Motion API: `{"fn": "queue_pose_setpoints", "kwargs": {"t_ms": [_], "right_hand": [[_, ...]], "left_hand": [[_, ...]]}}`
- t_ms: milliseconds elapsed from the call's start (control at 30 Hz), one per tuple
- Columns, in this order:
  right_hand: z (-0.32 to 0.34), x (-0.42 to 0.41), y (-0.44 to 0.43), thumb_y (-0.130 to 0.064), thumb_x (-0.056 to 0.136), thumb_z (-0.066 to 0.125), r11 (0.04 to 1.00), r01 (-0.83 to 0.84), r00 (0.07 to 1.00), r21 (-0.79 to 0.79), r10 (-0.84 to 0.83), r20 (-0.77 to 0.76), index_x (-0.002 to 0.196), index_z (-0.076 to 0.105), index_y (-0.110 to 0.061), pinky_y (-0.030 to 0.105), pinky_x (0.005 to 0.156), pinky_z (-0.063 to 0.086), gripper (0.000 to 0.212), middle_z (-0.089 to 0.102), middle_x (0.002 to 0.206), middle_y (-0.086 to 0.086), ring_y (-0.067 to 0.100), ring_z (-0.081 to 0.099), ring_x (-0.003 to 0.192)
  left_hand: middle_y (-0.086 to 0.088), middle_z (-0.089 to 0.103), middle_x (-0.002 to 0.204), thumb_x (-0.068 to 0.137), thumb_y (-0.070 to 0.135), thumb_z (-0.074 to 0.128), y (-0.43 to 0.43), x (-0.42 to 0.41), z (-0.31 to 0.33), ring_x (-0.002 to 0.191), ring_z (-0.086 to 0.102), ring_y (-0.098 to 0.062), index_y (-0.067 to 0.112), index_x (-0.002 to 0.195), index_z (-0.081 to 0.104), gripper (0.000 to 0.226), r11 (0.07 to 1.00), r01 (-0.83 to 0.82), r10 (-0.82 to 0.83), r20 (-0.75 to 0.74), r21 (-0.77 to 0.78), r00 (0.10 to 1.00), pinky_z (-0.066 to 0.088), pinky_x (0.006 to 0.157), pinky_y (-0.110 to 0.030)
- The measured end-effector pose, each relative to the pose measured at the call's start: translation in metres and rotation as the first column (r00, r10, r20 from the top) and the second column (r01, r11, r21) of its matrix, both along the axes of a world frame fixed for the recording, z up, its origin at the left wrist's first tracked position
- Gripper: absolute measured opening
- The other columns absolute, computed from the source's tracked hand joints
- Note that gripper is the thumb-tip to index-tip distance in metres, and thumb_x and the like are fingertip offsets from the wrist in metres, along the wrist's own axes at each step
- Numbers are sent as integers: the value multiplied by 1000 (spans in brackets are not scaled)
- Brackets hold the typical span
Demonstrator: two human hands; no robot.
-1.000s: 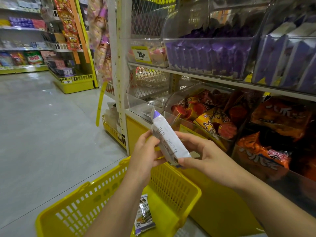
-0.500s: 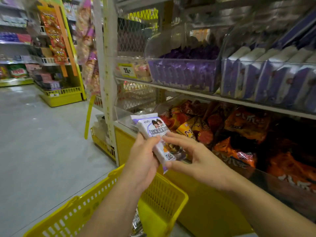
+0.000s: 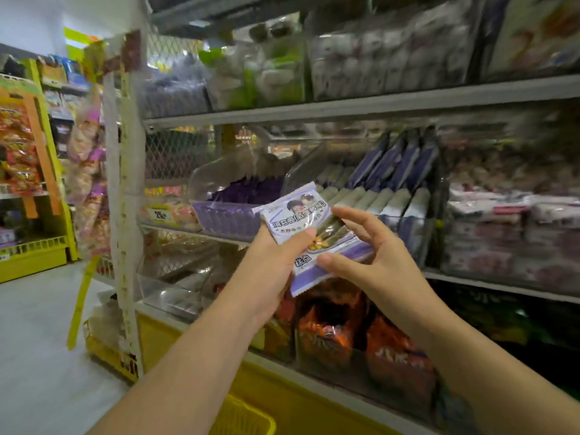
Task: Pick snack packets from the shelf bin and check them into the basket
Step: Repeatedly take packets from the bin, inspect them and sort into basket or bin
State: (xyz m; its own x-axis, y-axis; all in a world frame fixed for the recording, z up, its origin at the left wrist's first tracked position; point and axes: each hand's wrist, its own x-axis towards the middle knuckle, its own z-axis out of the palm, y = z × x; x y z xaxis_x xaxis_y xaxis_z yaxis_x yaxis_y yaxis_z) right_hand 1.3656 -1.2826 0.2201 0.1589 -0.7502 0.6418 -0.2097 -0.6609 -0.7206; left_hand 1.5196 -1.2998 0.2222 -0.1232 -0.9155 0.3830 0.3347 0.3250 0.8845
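At chest height before the shelf (image 3: 376,105), one snack packet (image 3: 301,221) is held up, well above the basket.

Behind it sit two clear shelf bins. The left bin (image 3: 226,215) holds dark purple packets. The right bin (image 3: 392,196) holds white-and-purple ones standing on edge. Lower down are orange bags (image 3: 332,334); their white print is too blurred to read. Only a yellow corner of the basket (image 3: 248,419) shows, at the bottom edge, below the hands and between the forearms.

Left hand (image 3: 276,265): grips the snack packet along its left side, thumb across the printed face, fingers behind.

Right hand (image 3: 376,255): thumb on the lower purple band, index tip at the upper edge, other fingers loosely curled past the right end. I cannot tell whether it pinches or merely steadies.

Packet long axis runs upper left to lower right, face toward me. Judgement: the path to the basket is downward, and the left hand has the firmer hold and lies nearer to it.

Writing: a cartoon pair at top, then one line of large Chinese characters, blurred. The lower band reads 糕点, I think. The yellow price tag (image 3: 161,214) shows "25".
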Motion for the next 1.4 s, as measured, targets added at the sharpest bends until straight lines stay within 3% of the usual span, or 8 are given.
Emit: {"fn": "queue_pose_setpoints", "kwargs": {"t_ms": [133,233,367,533,633,733,933,1400], "right_hand": [[49,-34,7,-48,70,79,985,42,999,-169,-36,39,104,62,-35,20,61,51,40,64,109,-29,11,66,65],[83,-62,2,-43,65,75,974,89,996,-207,-82,43,86,64,-31,27,65,56,27,62,124,-16,16,71,87],[123,-105,-5,-34,72,77,952,197,976,-236,-214,-47,84,64,-25,37,64,60,19,71,106,-6,24,71,86],[161,-131,-14,-37,74,70,898,299,829,-325,-412,-378,86,67,-29,37,62,56,15,72,81,0,15,67,67],[178,-131,-23,-33,77,68,885,320,732,-336,-457,-505,83,68,-27,30,62,54,9,69,76,-4,7,64,66],[194,-126,-35,-35,77,68,888,328,655,-323,-459,-600,81,68,-23,25,54,49,13,68,71,-4,2,59,57],[206,-113,-64,-44,75,64,876,412,461,-250,-437,-772,81,68,-20,27,54,52,25,71,71,3,13,66,61],[155,-113,-84,-59,78,63,844,430,228,-322,-446,-866,105,52,-33,21,56,49,39,60,77,-9,6,58,65]], "left_hand": [[-11,75,101,100,22,49,1,-44,43,81,73,-18,9,112,69,27,967,235,-235,-11,99,972,60,69,-28],[-1,74,90,100,45,42,-13,-69,64,69,66,-13,15,102,73,43,996,60,-77,290,68,954,50,62,-24],[1,75,98,103,42,31,-48,-82,77,87,64,-13,19,87,77,54,980,-18,129,570,-197,811,45,89,-29],[12,67,87,93,28,54,-86,-96,79,75,63,-6,38,79,67,21,943,105,217,821,-316,528,48,62,-15],[13,69,106,93,24,51,-101,-109,83,92,65,-9,39,100,71,26,906,226,242,875,-358,419,55,82,-25],[13,63,122,92,17,44,-111,-125,87,101,56,-3,29,114,70,36,860,363,235,911,-357,338,42,84,-7],[8,42,140,82,42,32,-133,-131,85,129,40,-19,35,111,66,44,829,463,250,949,-313,194,32,111,-43],[25,23,146,89,55,36,-153,-116,68,136,30,-19,63,121,35,32,820,450,278,933,-354,227,32,108,-43]]}}
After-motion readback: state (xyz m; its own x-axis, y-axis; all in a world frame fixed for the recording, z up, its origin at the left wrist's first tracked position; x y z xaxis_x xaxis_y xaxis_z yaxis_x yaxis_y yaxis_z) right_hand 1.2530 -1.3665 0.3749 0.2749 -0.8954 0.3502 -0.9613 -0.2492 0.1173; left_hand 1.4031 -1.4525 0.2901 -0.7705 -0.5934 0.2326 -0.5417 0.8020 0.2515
